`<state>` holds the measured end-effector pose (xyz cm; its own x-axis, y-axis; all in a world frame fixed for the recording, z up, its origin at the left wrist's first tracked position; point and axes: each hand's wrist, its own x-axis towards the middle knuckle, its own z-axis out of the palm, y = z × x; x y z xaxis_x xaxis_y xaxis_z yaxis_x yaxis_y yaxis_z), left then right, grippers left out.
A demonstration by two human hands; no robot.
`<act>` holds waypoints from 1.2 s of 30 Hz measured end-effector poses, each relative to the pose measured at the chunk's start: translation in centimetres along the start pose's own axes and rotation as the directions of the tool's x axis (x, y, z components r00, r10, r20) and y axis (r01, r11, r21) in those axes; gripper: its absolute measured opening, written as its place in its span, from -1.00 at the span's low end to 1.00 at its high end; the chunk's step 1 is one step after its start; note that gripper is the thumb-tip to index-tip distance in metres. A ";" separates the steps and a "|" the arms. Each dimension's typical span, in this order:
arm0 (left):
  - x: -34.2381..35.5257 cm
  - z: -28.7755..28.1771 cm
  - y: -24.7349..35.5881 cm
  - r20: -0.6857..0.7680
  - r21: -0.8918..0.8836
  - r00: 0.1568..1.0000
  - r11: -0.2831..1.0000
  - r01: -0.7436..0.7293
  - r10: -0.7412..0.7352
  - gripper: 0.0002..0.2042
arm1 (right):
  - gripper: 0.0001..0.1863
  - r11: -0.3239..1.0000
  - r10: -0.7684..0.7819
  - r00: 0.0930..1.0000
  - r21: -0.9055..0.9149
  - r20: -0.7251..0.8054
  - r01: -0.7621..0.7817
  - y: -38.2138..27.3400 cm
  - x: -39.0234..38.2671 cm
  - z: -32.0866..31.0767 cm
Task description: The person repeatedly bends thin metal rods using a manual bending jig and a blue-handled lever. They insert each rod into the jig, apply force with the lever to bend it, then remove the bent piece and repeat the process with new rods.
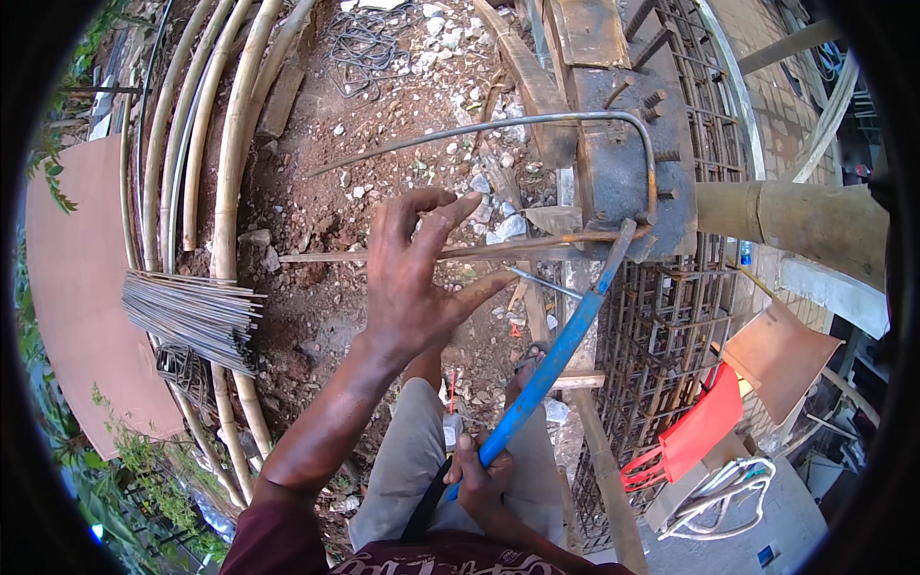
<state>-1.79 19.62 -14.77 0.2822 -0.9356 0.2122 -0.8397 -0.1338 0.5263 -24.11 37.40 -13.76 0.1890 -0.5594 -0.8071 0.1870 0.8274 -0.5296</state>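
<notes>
At six o'clock the right hand [481,477] grasps the blue bar [546,369], its tip against the bent rod [653,182] at two o'clock, over a block [611,163]. The left hand [407,268], fingers spread, crosses the rod near centre; contact is unclear. Wires [192,311] lie at nine.

Blue bar [544,377]: painted metal, low sheen, scuffed. Bent rod [537,118]: metal, dull grey, rust-brown in parts. Bench plate [613,158]: dark, matt, looks like metal. Bamboo poles [231,182]: smooth, faint gloss. Rod bundle [192,311]: bare grey metal, slight shine. Rebar cages [652,355]: rusty, rough metal. Large board [81,287]: smooth, matt, material unclear. Trousers [407,479]: matt grey cloth. Ground [316,316]: rough soil, stony. Red bag [704,426]: smooth, cloth or plastic, can't tell.
</notes>
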 end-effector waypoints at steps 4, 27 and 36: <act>3.4 3.8 0.5 0.026 -0.028 1.000 1.000 0.010 -0.009 0.06 | -0.60 0.999 0.001 1.000 -0.034 -0.015 -0.002 0.2 0.2 0.2; 4.5 5.4 -0.7 -0.181 -0.101 0.981 0.991 -0.085 0.066 -0.56 | -0.56 0.988 -0.086 0.996 -0.130 -0.004 0.085 1.8 2.2 2.9; 0.4 -2.2 6.6 0.136 -0.716 0.919 0.605 0.349 -0.370 -0.80 | -0.56 0.428 -0.591 0.787 -0.759 0.175 0.490 -12.2 -7.1 -5.1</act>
<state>-6.23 19.02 -9.40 0.5069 -0.8547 -0.1117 -0.0772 -0.1741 0.9817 -32.68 31.50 -2.89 0.2073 -0.9383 -0.2767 -0.5595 0.1183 -0.8203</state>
